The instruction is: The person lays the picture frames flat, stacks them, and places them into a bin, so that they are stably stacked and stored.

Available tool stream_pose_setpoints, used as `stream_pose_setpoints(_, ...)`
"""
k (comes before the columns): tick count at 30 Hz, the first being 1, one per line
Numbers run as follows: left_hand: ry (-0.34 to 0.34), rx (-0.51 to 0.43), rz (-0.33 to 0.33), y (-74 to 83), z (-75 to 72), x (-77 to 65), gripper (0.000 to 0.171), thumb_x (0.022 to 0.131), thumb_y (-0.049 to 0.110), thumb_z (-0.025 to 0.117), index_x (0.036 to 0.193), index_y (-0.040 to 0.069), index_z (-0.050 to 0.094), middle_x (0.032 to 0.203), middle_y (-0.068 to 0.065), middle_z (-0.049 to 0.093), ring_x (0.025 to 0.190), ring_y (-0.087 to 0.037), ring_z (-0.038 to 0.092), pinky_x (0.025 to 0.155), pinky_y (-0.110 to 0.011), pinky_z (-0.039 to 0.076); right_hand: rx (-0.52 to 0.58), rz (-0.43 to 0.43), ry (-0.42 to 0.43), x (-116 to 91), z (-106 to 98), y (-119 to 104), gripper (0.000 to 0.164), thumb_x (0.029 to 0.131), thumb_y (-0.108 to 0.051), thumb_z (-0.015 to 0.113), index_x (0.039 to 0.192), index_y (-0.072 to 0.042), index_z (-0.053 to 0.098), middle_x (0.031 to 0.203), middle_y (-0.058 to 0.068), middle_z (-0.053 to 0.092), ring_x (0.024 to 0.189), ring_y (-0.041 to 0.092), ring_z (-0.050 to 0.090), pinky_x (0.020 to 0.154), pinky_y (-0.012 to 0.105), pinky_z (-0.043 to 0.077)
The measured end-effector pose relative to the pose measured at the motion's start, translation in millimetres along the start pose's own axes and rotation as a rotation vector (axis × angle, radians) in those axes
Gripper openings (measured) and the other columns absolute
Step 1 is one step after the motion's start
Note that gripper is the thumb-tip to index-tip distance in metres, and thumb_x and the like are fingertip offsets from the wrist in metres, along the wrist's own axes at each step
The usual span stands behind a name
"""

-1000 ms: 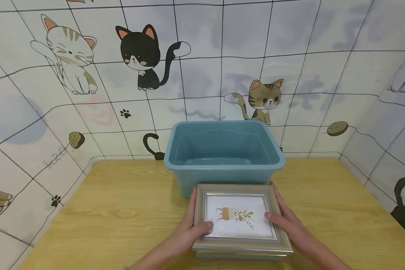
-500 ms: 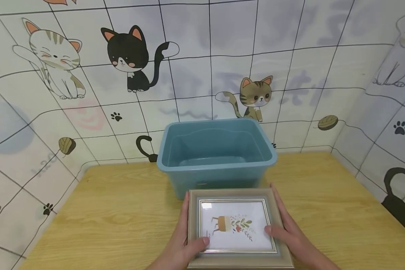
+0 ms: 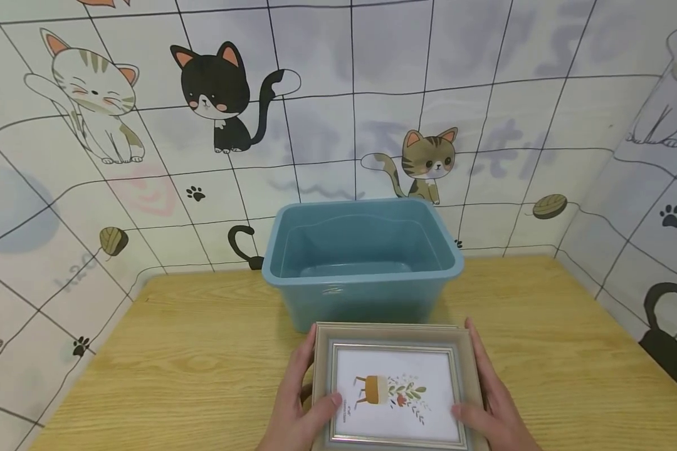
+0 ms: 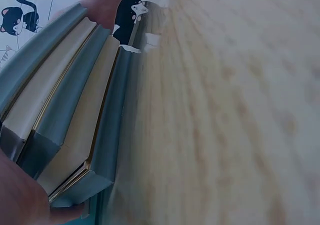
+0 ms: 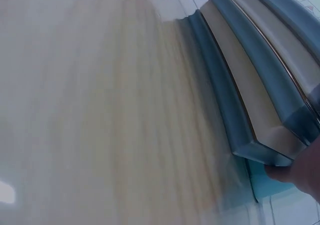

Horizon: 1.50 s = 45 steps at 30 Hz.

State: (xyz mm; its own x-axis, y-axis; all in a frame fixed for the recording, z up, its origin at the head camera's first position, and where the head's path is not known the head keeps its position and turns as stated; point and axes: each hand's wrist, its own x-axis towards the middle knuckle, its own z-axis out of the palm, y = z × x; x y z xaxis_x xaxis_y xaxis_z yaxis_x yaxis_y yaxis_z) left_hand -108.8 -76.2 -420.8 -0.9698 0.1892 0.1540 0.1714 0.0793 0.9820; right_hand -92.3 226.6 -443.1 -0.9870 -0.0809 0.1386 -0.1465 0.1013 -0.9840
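Low in the head view is a stack of picture frames (image 3: 395, 335). The top one has a silver-beige border and shows a print of a potted plant lying sideways. My left hand (image 3: 296, 401) grips the stack's left side, thumb on the top frame's face and fingers along the edge. On the opposite side my right hand (image 3: 496, 404) holds it the same way. Layered blue-grey and beige frame edges (image 4: 70, 90) appear in the left wrist view, close over the wooden table. The right wrist view shows the stack's other edges (image 5: 250, 75), with fingertips at a lower corner.
A blue plastic tub (image 3: 367, 280) with nothing visible inside stands just beyond the stack on the wooden table (image 3: 203, 351). Behind it and at both sides rises a white wall covering (image 3: 327, 125) printed with cats and grid lines.
Both hands have drawn the stack of picture frames back toward the person, widening its distance from the tub. The head view has shifted slightly. The grip stays on both sides.
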Motion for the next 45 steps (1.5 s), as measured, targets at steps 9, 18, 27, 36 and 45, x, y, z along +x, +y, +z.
stream_pose_setpoints(9, -0.058, -0.129, -0.017, -1.1, -3.8, 2.2, 0.088, 0.092, 0.004, 0.061, 0.165, 0.034, 0.021, 0.161, -0.005, 0.024, 0.116, -0.041, 0.054, 0.085, -0.040, 0.055, 0.059, -0.031, 0.027, -7.4, 8.6, 11.7, 0.104, 0.087, 0.001, 0.058, 0.166, -0.036, 0.001, 0.167, -0.008, 0.015, 0.128, 0.006, 0.045, 0.097, 0.024, 0.043)
stream_pose_setpoints(18, -0.023, -0.169, -0.015, -6.7, -1.5, 8.6, 0.083, 0.091, 0.010, 0.060, 0.164, 0.030, 0.026, 0.156, -0.009, 0.030, 0.124, -0.038, 0.048, 0.091, -0.036, 0.052, 0.135, 0.019, 0.074, -10.5, 13.4, 27.8, 0.097, 0.089, -0.005, 0.054, 0.165, -0.040, 0.005, 0.165, 0.000, 0.019, 0.118, 0.013, 0.056, 0.084, 0.036, 0.053)
stream_pose_setpoints(27, 0.109, -0.136, 0.003, -9.9, 4.6, 15.1, 0.080, 0.087, 0.012, 0.062, 0.161, 0.029, 0.036, 0.157, -0.003, 0.041, 0.135, -0.027, 0.037, 0.106, -0.030, 0.035, 0.206, 0.095, 0.069, -1.9, 17.9, 10.4, 0.093, 0.091, -0.001, 0.044, 0.164, -0.045, 0.006, 0.161, 0.026, 0.016, 0.103, 0.024, 0.066, 0.078, 0.042, 0.057)
stream_pose_setpoints(36, 0.089, -0.432, -0.123, 3.5, 3.6, 11.9, 0.083, 0.090, 0.008, 0.058, 0.164, 0.026, 0.026, 0.161, -0.016, 0.031, 0.126, -0.025, 0.046, 0.098, -0.032, 0.045, 0.356, 0.160, 0.043, 0.9, 23.1, -11.3, 0.085, 0.098, -0.004, 0.040, 0.162, -0.051, 0.010, 0.158, 0.035, 0.012, 0.101, 0.038, 0.065, 0.074, 0.055, 0.058)
stream_pose_setpoints(45, -0.013, -0.561, -0.268, 43.9, -9.4, 14.1, 0.080, 0.097, 0.016, 0.052, 0.164, 0.042, 0.017, 0.163, -0.013, 0.024, 0.129, -0.026, 0.044, 0.099, -0.034, 0.044, 0.377, 0.239, -0.024, 4.9, 22.5, -53.5, 0.083, 0.101, -0.008, 0.040, 0.159, -0.059, 0.008, 0.160, 0.027, 0.006, 0.103, 0.040, 0.061, 0.075, 0.059, 0.056)
